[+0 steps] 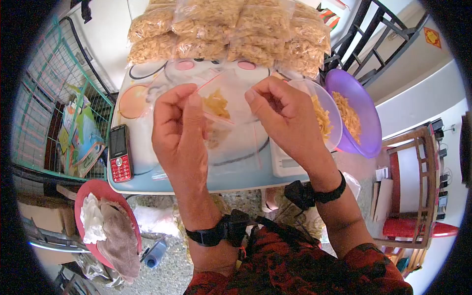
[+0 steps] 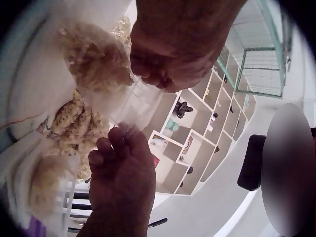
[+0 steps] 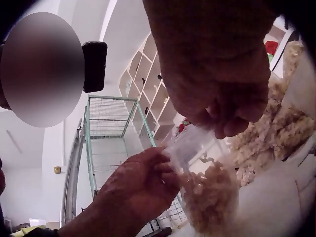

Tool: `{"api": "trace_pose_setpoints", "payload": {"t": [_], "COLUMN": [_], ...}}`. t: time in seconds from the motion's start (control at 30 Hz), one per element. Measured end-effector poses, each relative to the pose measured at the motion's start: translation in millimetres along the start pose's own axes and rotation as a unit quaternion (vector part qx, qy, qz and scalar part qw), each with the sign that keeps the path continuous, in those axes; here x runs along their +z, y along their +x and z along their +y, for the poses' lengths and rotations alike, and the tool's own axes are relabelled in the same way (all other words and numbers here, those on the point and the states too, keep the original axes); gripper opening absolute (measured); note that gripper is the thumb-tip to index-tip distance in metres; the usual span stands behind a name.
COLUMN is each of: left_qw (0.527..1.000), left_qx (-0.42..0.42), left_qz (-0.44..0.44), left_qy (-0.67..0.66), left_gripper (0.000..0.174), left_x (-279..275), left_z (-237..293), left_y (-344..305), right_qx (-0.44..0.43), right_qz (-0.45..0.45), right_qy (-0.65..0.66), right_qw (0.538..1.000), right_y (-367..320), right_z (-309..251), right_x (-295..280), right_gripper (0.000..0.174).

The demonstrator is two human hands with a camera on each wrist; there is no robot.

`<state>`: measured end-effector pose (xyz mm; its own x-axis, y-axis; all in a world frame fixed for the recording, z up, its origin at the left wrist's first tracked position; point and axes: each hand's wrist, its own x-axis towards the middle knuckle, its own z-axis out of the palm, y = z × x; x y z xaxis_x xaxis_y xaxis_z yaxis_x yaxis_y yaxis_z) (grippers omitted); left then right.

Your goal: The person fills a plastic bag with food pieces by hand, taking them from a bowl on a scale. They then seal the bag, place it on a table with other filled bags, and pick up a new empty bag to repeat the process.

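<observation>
Between the two hands hangs a clear zip bag point(image 1: 216, 104) with a clump of yellowish dried strips in its lower part. My left hand point(image 1: 179, 125) pinches one upper corner between thumb and fingers. At the opposite corner, my right hand point(image 1: 290, 110) pinches the bag with thumb and curled fingers. In the right wrist view the plastic point(image 3: 190, 148) stretches from one hand to the other, above the strips point(image 3: 212, 192). The bag is held over a cartoon-printed table point(image 1: 231, 172).
Filled bags point(image 1: 226, 29) are stacked at the table's back. To the right, a translucent bowl point(image 1: 337, 123) of strips sits on a white scale point(image 1: 285, 164), beside a purple basin point(image 1: 371, 118) with more strips. A red phone point(image 1: 120, 152) lies at the left edge, near a green wire cage point(image 1: 54, 113).
</observation>
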<state>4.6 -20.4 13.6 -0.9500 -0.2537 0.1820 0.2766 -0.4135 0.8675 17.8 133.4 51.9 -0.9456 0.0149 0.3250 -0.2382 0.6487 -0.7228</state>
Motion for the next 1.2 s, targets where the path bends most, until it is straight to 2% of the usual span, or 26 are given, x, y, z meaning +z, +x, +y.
{"api": "trace_pose_setpoints", "payload": {"t": [0.07, 0.23, 0.33, 0.43, 0.47, 0.6, 0.7, 0.8, 0.87, 0.9, 1.0, 1.2], "left_qw": [0.998, 0.994, 0.991, 0.989, 0.988, 0.995, 0.997, 0.994, 0.992, 0.992, 0.992, 0.992], "left_qx": [-0.044, -0.086, -0.103, -0.114, -0.116, -0.09, -0.07, -0.052, -0.058, -0.073, -0.103, -0.112], "left_qz": [-0.025, -0.038, -0.033, -0.027, -0.026, -0.007, 0.005, -0.002, -0.024, -0.032, -0.046, -0.045], "left_qy": [0.022, 0.052, 0.077, 0.092, 0.097, 0.036, -0.028, -0.092, -0.113, -0.094, -0.049, -0.043], "left_gripper": [0.016, 0.021, 0.022, 0.021, 0.02, 0.018, 0.017, 0.017, 0.017, 0.017, 0.017, 0.017], "left_x": [0, 5, 6, 7, 8, 11, 16, 21, 23, 25, 30, 23], "left_z": [-4, -8, -7, -9, -11, -15, -12, -14, -14, -18, -29, -32], "left_y": [0, -2, -2, -1, -1, -3, -6, -7, -9, -10, -11, -6], "right_qx": [-0.013, -0.035, 0.023, 0.042, 0.075, 0.112, 0.117, 0.125, 0.064, 0.033, 0.052, -0.055], "right_qz": [0.01, 0.065, 0.124, 0.137, 0.129, 0.158, 0.138, 0.075, 0.074, 0.073, -0.063, -0.118], "right_qy": [0.006, -0.016, -0.003, 0.003, -0.032, 0.022, 0.009, -0.05, -0.101, -0.127, -0.165, -0.185], "right_qw": [1.0, 0.997, 0.992, 0.99, 0.988, 0.981, 0.984, 0.988, 0.99, 0.989, 0.983, 0.974], "right_y": [-1, -7, -18, -33, -38, -60, -70, -69, -66, -63, -49, -29], "right_z": [2, 14, 21, 38, 42, 48, 60, 67, 67, 66, 50, 61], "right_x": [-2, -20, -47, -80, -92, -120, -131, -136, -131, -127, -118, -91], "right_gripper": [0.015, 0.011, 0.016, 0.015, 0.014, 0.014, 0.016, 0.018, 0.019, 0.019, 0.027, 0.037]}}
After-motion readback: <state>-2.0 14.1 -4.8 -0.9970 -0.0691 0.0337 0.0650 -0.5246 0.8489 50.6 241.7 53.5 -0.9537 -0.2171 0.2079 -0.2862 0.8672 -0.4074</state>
